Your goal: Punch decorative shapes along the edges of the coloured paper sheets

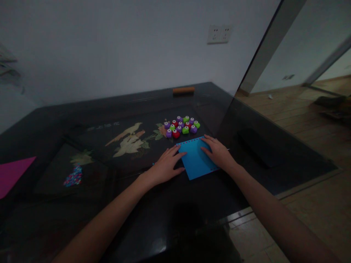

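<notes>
A blue sheet of paper [196,159] lies flat on the dark glossy table, with a row of small dark dots along its far edge and a few more near its lower right corner. My left hand [166,166] rests at the sheet's left edge, fingers spread and thumb apart. On the right side, my right hand [219,152] lies over the paper with its fingers stretched out. A thin pale tip of something pokes out beside that hand, its rest hidden. Just beyond the sheet sits a cluster of small purple, red and green one-eyed figures [179,129].
A pile of tiny multicoloured pieces [74,176] lies to the left. Farther left is a pink sheet [13,173]. A brown block [183,90] stands near the back edge, and a dark flat object [256,146] lies to the right. The wall [123,47] rises behind the table.
</notes>
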{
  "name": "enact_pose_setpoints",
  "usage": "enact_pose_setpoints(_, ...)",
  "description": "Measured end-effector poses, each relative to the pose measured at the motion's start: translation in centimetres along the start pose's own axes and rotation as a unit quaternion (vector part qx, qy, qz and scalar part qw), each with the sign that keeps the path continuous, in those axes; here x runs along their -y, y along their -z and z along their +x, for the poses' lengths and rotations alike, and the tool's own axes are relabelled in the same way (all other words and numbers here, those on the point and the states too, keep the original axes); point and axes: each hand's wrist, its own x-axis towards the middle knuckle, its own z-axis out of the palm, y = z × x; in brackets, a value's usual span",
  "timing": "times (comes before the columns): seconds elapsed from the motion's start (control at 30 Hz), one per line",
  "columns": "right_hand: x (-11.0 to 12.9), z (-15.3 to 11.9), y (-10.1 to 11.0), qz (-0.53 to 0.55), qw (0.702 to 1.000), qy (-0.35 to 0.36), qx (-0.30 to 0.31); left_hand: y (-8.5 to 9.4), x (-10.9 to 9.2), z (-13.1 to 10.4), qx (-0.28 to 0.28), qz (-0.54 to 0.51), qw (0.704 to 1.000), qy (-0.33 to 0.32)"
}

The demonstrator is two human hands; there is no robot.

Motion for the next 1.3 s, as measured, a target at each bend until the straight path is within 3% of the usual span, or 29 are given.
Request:
enact_pose_setpoints(0.47, 0.0, 0.1, 0.1, -0.007, 1.000, -0.001, 0.006, -0.3, 0.3, 0.0, -0.027, 0.011, 0.999, -0.019)
enact_pose_setpoints(0.73, -0.3, 0.2, -0.1, 0.011, 1.000, -0.004, -0.001, 0.2, 0.4, -0.1, -0.005, 0.026, 0.999, -0.035)
enact_pose_setpoints(1.1, -1.9, 0.6, -0.1, 0.191, 0.979, -0.045, -0.062, 0.1, 0.2, 0.8, -0.066, 0.038, 0.997, -0.019)
enact_pose_setpoints(1.3, -2.4, 0.6, 0.9, 0.279, 0.946, -0.081, -0.143, 1.3, -0.5, 1.6, -0.108, 0.086, 0.990, -0.036)
